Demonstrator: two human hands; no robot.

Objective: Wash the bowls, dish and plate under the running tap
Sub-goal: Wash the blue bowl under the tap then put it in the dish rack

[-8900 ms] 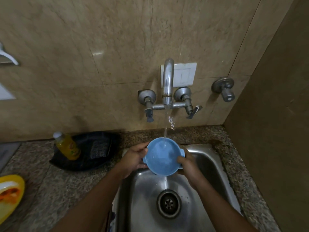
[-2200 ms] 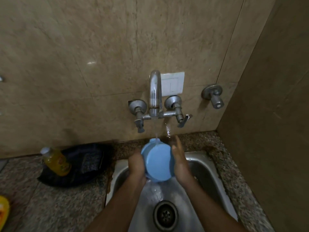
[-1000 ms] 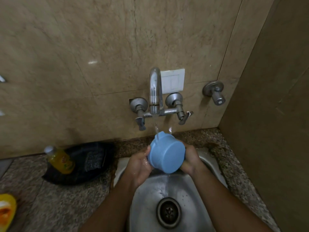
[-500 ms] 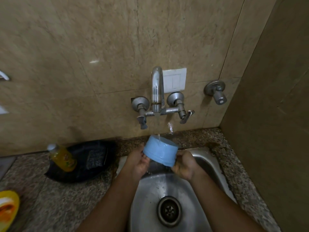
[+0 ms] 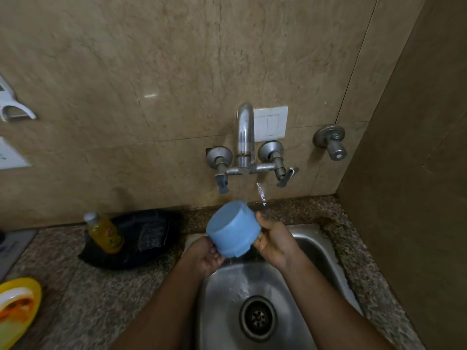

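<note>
I hold a light blue bowl (image 5: 232, 228) upside down and tilted over the steel sink (image 5: 318, 251), its flat base turned up and to the left. My left hand (image 5: 206, 256) grips its lower rim and my right hand (image 5: 274, 239) grips its right side. A thin stream of water falls from the chrome tap (image 5: 245, 137) onto the bowl's upper right edge and runs off into the basin. The bowl's inside is hidden. A yellow dish (image 5: 17, 306) with orange residue lies at the far left edge of the counter.
A black tray (image 5: 131, 251) with a scrub pad (image 5: 150, 236) and a yellow soap bottle (image 5: 104, 233) sits left of the sink on the granite counter (image 5: 101, 294). The drain (image 5: 257, 317) lies below my hands. A side wall (image 5: 417, 198) closes in the right.
Over the last seconds the bowl has gone from open side up to inverted. Since half a second ago it has tilted so its base faces more to the left, and both hands have shifted their grip.
</note>
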